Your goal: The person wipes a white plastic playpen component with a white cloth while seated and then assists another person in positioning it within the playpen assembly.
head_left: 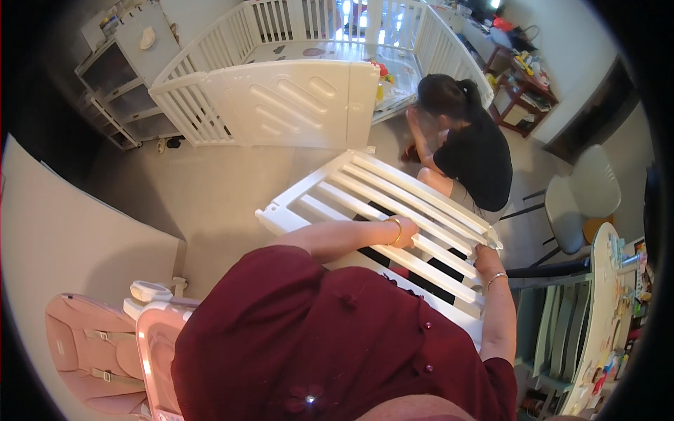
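I hold a white slatted playpen panel [365,189] tilted in front of me, over the grey floor. My left hand [405,230], with a gold bangle on the wrist, grips one of its middle slats. My right hand [486,254], wearing a thin bracelet, is closed on the panel's right end rail. My dark red top fills the lower part of the view and hides the panel's near edge.
Another person [467,140] in a black top crouches just beyond the panel. A white playpen [281,98] stands at the back. A pink high chair [105,344] is at lower left, a grey chair [579,196] and a cluttered table [607,309] at right.
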Demonstrator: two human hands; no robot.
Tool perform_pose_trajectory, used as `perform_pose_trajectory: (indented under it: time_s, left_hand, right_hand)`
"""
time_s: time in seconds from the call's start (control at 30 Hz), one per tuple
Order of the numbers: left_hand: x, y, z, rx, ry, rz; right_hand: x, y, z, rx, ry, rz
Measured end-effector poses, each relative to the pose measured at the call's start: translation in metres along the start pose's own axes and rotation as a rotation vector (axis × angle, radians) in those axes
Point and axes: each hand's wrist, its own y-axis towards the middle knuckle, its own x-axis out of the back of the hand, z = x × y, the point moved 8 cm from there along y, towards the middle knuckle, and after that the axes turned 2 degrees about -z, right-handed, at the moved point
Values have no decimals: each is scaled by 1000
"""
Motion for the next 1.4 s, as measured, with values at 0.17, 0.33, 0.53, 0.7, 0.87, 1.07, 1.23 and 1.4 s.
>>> perform_pose_trajectory:
  time_s: [0.17, 0.33, 0.53, 0.7, 0.87, 1.07, 1.23, 1.4]
  left_hand:
    - [19, -9, -32, -64, 115, -48]
    - [55, -16, -60, -89, 163, -156]
    - [111, -44, -106, -211, 366, -424]
    - [164, -86, -171, -531, 574, -711]
    - [172, -110, -206, -785, 781, -1109]
    - [127, -94, -174, -856, 726, -1213]
    - [102, -72, -143, -715, 596, -1007]
    - [106, -71, -109, -649, 483, -981]
  right_hand:
    - [34, -41, -5, -51, 164, -59]
    - [76, -63, -17, -65, 192, -249]
    - [167, -118, 3, -47, 101, -644]
    - [208, -176, -16, -133, -311, -868]
    - [214, -229, -18, -304, -422, -1008]
    - [140, -227, -9, -201, -227, -924]
    - [163, -214, 8, -132, -201, -770]
    - [193, -174, 21, -31, -81, -541]
